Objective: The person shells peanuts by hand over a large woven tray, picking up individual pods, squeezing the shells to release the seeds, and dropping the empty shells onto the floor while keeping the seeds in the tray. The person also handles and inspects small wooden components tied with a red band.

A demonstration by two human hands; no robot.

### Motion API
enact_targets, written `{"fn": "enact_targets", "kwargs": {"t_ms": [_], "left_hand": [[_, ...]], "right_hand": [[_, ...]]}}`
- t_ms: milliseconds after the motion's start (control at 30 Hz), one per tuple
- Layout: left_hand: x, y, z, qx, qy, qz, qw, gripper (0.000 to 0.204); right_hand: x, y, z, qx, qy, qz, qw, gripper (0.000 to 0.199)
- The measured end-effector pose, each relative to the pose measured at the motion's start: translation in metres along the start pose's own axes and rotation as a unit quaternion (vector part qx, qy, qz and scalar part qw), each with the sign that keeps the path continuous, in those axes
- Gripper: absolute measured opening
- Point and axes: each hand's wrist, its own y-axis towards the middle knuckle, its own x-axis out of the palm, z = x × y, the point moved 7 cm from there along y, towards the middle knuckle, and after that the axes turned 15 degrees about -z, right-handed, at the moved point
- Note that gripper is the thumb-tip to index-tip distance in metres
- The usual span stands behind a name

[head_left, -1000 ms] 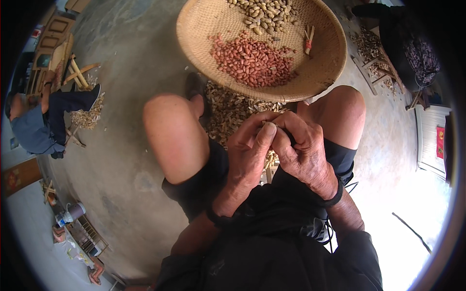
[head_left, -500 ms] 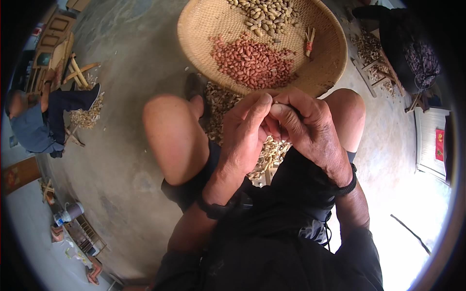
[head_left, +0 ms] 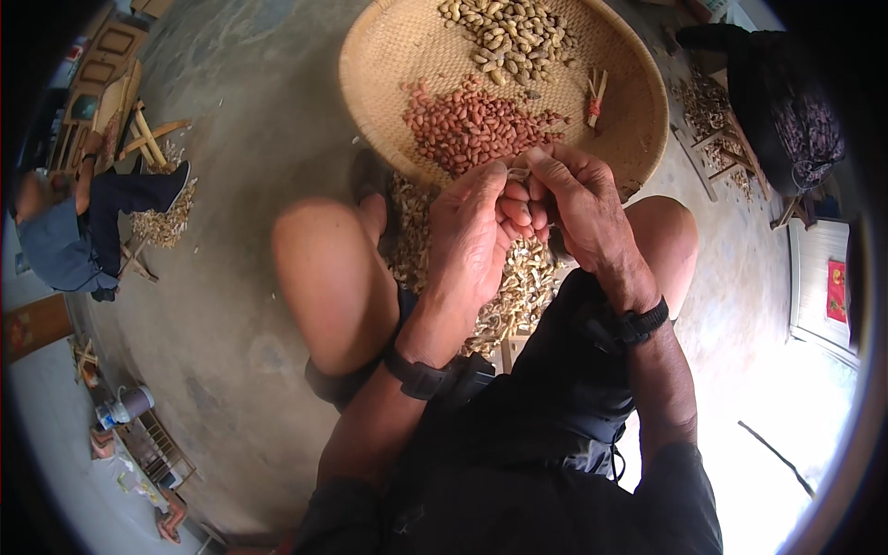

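Note:
My left hand and my right hand meet at the fingertips, above the near edge of a round woven basket. Pinched between both thumbs and fingers is a small pale peanut shell, partly covered by the fingers. In the basket, a heap of reddish shelled peanuts lies just beyond my hands. Farther back is a pile of peanuts in their shells. A small bundle of sticks with a red tie lies at the basket's right side.
Below my hands, empty peanut shells cover the floor between my knees. A person in blue-grey sits at the left beside a shell heap. At the right is a person in dark clothing near a wooden stool.
My hands have drawn slightly apart at the thumbs, and the pale shell now shows between them. The right hand's fingers have lifted and turned. My view has shifted slightly.

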Motion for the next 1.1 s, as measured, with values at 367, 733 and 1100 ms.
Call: {"fn": "enact_targets", "kwargs": {"t_ms": [367, 733, 1100], "left_hand": [[-0.008, 0.003, 0.001, -0.016, 0.053, 0.043, 0.998, 0.023], [-0.010, -0.017, 0.002, 0.000, 0.113, 0.099, 0.989, 0.024], [-0.005, -0.021, 0.003, -0.012, 0.172, 0.105, 0.979, 0.023]], "right_hand": [[-0.012, 0.013, 0.012, 0.004, 0.044, 0.017, 0.999, 0.032], [-0.011, 0.012, 0.006, 0.071, -0.159, 0.028, 0.984, 0.027], [-0.014, 0.011, 0.006, 0.030, -0.223, 0.032, 0.974, 0.027]]}}
